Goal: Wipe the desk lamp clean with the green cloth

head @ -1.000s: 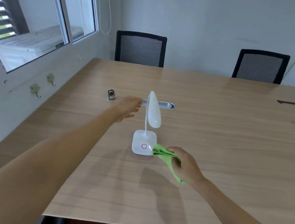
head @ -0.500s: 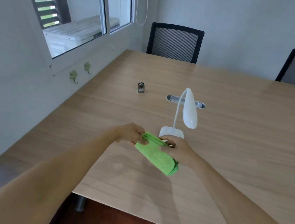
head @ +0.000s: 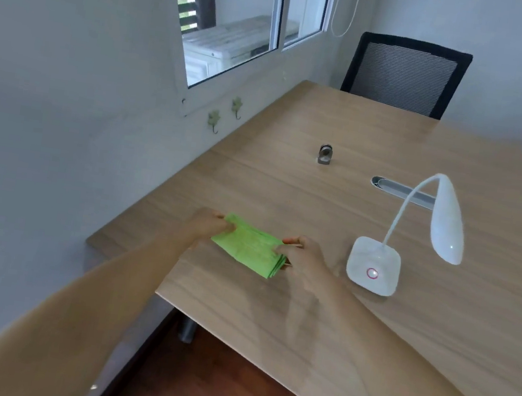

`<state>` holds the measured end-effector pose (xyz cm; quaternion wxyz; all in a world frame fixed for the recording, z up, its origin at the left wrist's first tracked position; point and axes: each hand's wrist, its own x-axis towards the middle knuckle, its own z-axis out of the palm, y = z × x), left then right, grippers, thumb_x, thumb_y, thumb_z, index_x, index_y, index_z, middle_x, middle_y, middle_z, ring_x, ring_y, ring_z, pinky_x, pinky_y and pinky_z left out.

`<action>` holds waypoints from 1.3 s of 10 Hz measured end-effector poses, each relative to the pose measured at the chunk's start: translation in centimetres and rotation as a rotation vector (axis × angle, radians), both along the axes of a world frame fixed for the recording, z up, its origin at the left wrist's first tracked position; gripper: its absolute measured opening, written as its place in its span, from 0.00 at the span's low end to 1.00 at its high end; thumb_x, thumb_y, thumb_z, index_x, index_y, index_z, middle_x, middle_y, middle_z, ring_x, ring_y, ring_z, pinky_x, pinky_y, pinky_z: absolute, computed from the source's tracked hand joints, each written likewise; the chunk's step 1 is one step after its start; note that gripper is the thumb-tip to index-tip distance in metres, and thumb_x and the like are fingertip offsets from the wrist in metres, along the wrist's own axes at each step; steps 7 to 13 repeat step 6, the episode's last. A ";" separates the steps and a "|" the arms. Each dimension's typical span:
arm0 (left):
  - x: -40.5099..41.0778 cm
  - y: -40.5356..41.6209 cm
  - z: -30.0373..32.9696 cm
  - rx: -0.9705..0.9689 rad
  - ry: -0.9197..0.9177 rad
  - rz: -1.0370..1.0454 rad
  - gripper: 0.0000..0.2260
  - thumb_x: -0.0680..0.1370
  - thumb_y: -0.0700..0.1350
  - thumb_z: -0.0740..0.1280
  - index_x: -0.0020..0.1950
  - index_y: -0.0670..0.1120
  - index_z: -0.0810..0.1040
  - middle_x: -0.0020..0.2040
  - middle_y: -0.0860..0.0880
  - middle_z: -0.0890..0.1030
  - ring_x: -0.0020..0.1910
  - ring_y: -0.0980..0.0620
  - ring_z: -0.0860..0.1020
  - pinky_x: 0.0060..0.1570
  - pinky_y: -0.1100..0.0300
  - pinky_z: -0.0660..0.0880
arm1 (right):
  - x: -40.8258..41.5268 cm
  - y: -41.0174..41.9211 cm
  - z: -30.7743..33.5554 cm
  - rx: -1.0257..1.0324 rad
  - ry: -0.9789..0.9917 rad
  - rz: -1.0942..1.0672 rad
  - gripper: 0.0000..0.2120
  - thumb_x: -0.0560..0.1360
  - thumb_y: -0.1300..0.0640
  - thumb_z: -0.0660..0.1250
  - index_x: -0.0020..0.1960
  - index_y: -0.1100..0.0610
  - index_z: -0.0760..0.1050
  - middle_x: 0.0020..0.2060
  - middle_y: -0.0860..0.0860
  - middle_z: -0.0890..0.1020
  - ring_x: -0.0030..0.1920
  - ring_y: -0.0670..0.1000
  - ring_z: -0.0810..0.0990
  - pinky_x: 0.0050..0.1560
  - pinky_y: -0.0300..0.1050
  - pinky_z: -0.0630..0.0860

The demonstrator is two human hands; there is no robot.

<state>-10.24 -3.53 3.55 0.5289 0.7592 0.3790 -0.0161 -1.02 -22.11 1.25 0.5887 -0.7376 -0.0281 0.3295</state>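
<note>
A folded green cloth (head: 250, 244) lies low over the wooden table (head: 304, 311), held at both ends. My left hand (head: 205, 223) pinches its left edge and my right hand (head: 303, 257) grips its right edge. The white desk lamp (head: 374, 264) stands to the right of my right hand, apart from the cloth; its square base has a pink ring button, and its curved neck carries a drooping oval head (head: 448, 224).
A small metal clip (head: 325, 154) and a grey cable slot (head: 398, 187) sit on the table beyond the lamp. A black mesh chair (head: 404, 77) stands at the far side. The wall with a window (head: 236, 26) and two hooks runs along the left table edge.
My right hand drew the cloth away from the lamp base to the left, and my left hand left the lamp head to take the cloth's other end. The view swung left.
</note>
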 end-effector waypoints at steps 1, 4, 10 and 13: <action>-0.9 1.2 -0.3 0.087 0.007 0.024 0.15 0.73 0.41 0.67 0.59 0.39 0.80 0.53 0.43 0.82 0.54 0.47 0.80 0.59 0.51 0.76 | -0.5 2.4 -0.3 0.035 0.117 -0.046 0.10 0.70 0.70 0.69 0.39 0.57 0.73 0.42 0.58 0.78 0.41 0.55 0.79 0.41 0.51 0.79; -1.2 2.1 -3.0 0.244 0.077 -0.003 0.25 0.62 0.45 0.56 0.55 0.40 0.80 0.54 0.38 0.83 0.52 0.43 0.80 0.50 0.54 0.76 | -0.7 4.7 -1.6 -0.003 0.140 -0.111 0.07 0.74 0.66 0.62 0.47 0.66 0.79 0.47 0.62 0.80 0.44 0.57 0.81 0.58 0.53 0.77; 2.5 -0.7 -3.2 0.664 0.074 -0.068 0.29 0.76 0.47 0.60 0.75 0.41 0.57 0.75 0.39 0.60 0.74 0.41 0.59 0.73 0.49 0.59 | -0.7 0.2 0.0 -0.237 -0.404 0.051 0.16 0.76 0.66 0.58 0.61 0.65 0.76 0.62 0.60 0.78 0.64 0.56 0.75 0.65 0.45 0.69; 2.5 -0.7 -3.2 0.664 0.074 -0.068 0.29 0.76 0.47 0.60 0.75 0.41 0.57 0.75 0.39 0.60 0.74 0.41 0.59 0.73 0.49 0.59 | -0.7 0.2 0.0 -0.237 -0.404 0.051 0.16 0.76 0.66 0.58 0.61 0.65 0.76 0.62 0.60 0.78 0.64 0.56 0.75 0.65 0.45 0.69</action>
